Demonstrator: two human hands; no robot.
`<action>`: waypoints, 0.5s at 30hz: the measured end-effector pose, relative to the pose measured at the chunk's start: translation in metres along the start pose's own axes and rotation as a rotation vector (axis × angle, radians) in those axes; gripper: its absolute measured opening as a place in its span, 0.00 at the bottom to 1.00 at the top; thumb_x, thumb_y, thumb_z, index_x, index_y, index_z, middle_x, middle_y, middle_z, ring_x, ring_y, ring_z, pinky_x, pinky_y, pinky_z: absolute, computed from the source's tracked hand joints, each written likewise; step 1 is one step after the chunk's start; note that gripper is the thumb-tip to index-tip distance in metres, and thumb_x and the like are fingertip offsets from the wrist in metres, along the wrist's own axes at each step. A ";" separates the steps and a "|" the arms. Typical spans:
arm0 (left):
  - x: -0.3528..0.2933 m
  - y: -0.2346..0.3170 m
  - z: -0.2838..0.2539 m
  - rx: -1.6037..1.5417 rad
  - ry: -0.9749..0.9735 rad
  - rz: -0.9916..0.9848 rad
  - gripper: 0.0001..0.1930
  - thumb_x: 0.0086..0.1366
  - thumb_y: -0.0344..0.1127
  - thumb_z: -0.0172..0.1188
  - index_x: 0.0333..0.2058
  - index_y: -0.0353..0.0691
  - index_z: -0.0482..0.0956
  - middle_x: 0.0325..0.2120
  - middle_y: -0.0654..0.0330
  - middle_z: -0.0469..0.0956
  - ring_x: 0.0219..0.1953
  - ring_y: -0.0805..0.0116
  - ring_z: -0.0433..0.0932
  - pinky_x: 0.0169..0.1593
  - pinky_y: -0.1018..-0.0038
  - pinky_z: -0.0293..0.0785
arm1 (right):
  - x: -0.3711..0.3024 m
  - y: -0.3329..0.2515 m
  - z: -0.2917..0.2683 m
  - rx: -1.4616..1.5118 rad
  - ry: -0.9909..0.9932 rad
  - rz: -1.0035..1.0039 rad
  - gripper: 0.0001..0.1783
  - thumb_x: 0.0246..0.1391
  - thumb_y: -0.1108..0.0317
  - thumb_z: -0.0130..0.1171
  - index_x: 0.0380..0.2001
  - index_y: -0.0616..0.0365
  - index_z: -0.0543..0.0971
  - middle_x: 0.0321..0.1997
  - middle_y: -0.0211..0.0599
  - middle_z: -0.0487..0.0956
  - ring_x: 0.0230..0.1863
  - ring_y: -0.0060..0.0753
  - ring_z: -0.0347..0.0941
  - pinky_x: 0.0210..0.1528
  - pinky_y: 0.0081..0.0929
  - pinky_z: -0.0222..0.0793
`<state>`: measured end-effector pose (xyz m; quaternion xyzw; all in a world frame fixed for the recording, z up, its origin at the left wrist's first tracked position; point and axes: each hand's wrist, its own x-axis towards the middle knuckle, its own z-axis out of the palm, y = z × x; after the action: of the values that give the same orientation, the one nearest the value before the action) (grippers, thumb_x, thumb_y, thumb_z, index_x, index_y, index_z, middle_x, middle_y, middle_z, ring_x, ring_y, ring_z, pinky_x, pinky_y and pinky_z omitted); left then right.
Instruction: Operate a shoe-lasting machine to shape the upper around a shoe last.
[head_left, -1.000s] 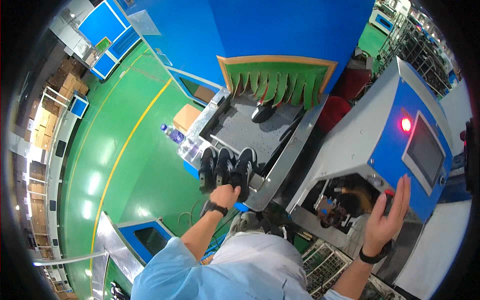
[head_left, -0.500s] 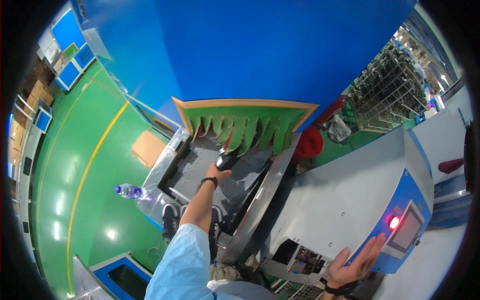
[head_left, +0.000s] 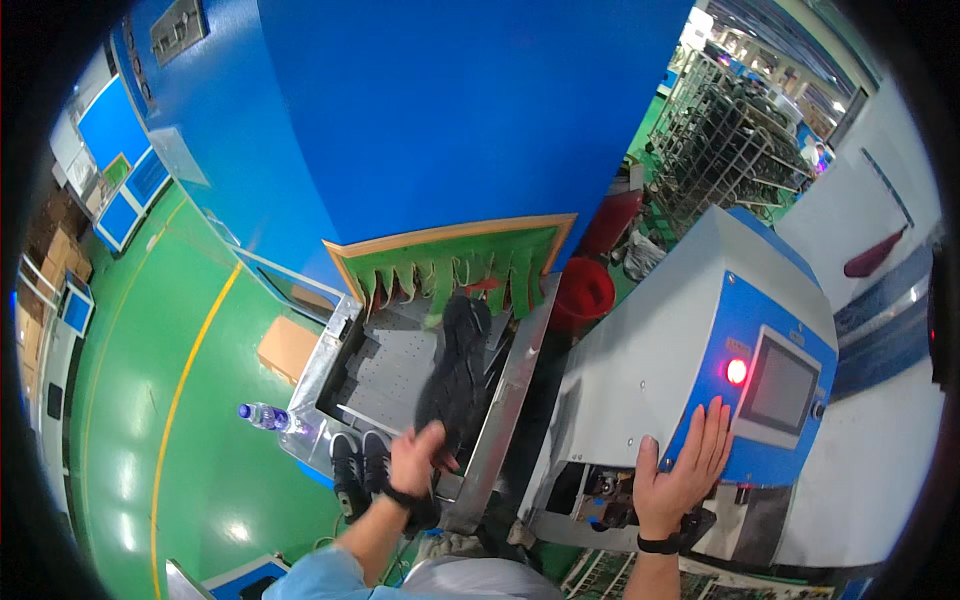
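Gripping a black shoe (head_left: 456,370) by its near end, the left hand (head_left: 415,458) has it over the grey tray (head_left: 385,375); the right hand (head_left: 682,470), flat, is at the blue panel (head_left: 762,455). Other shoes (head_left: 346,468) stand left of the hands. Open tray spreads left, metal rim (head_left: 512,405) right; green fringe (head_left: 440,283) hangs beyond.

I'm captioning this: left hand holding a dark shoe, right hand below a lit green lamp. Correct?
The lit lamp is red, not green, as the head view shows. The left hand does hold a dark shoe, and the right hand is below the lamp.
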<state>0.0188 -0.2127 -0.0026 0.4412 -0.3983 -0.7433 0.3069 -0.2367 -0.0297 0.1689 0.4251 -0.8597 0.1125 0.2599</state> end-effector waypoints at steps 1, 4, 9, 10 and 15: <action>-0.037 -0.004 0.004 -0.047 -0.009 0.036 0.19 0.64 0.46 0.64 0.33 0.31 0.78 0.24 0.55 0.81 0.21 0.67 0.79 0.27 0.74 0.75 | -0.017 -0.004 0.003 0.212 0.103 0.003 0.38 0.54 0.62 0.61 0.64 0.69 0.64 0.71 0.58 0.62 0.73 0.62 0.54 0.71 0.59 0.49; -0.131 0.004 0.005 0.170 -0.178 0.116 0.17 0.60 0.37 0.68 0.42 0.31 0.78 0.33 0.55 0.82 0.31 0.63 0.82 0.38 0.71 0.78 | -0.071 -0.045 -0.026 0.802 -0.077 -0.062 0.48 0.50 0.61 0.69 0.68 0.69 0.57 0.72 0.59 0.58 0.74 0.57 0.51 0.73 0.49 0.46; -0.197 -0.031 0.004 0.608 -0.705 0.377 0.43 0.59 0.43 0.72 0.65 0.32 0.59 0.59 0.45 0.71 0.59 0.58 0.73 0.60 0.65 0.68 | -0.117 -0.056 -0.012 1.676 -0.246 0.447 0.67 0.37 0.68 0.79 0.74 0.60 0.44 0.72 0.42 0.58 0.70 0.38 0.57 0.72 0.34 0.52; -0.205 -0.029 0.013 0.574 -0.789 0.331 0.48 0.59 0.43 0.73 0.69 0.31 0.53 0.61 0.44 0.68 0.61 0.58 0.71 0.63 0.65 0.66 | -0.111 -0.042 -0.014 1.755 -0.347 0.464 0.65 0.38 0.70 0.78 0.74 0.59 0.46 0.72 0.39 0.60 0.69 0.37 0.60 0.71 0.33 0.54; -0.212 -0.027 0.064 -0.241 -0.530 -0.091 0.51 0.56 0.40 0.76 0.70 0.32 0.51 0.62 0.53 0.68 0.63 0.66 0.67 0.67 0.66 0.62 | -0.159 0.021 -0.017 1.872 -0.887 0.543 0.54 0.41 0.70 0.74 0.70 0.60 0.58 0.64 0.38 0.70 0.63 0.34 0.68 0.65 0.32 0.64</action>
<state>0.0477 -0.0073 0.0798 0.2094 -0.3531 -0.8876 0.2089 -0.1671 0.0975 0.0973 0.2526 -0.5149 0.6168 -0.5390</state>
